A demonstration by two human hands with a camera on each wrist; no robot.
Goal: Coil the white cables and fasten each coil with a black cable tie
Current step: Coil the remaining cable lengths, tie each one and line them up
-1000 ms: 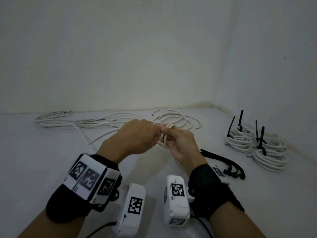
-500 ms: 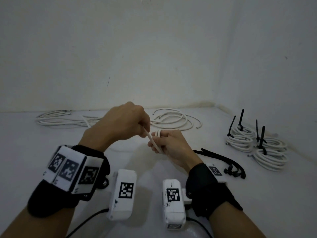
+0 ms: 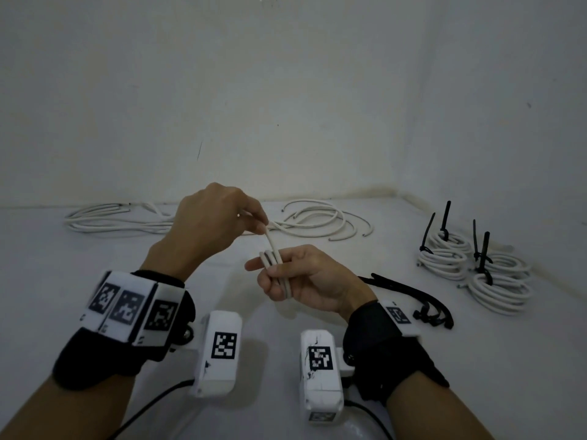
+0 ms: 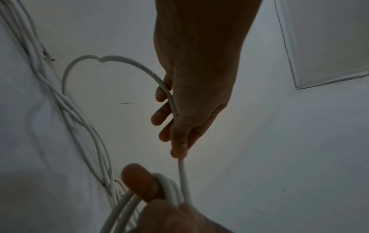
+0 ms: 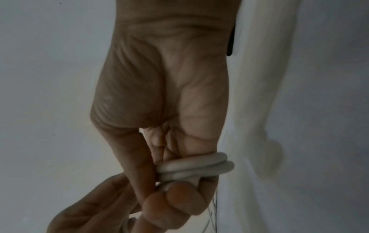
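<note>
- The right hand (image 3: 309, 281) serves as the spool: its fingers are curled round a small coil of round white plastic cable (image 3: 275, 268), held above the white floor (image 3: 317, 417) so the loops stay stacked.
- The left hand (image 3: 209, 223) pinches the free strand (image 3: 270, 241) between thumb and fingertips just above the coil, probably feeding the next turn.
- Loose black cable ties (image 3: 413, 293) lie near the right wrist, within easy reach.

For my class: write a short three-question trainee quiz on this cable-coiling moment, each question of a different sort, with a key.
1. True or false: the right hand holds the small coil of white cable.
2. What does the left hand pinch? A) a black tie B) the free run of white cable C) nothing
3. Fill in: the loose black cable ties lie between the right hand and the ____ coils.

Key: 1 true; 2 B; 3 finished (tied).
</note>
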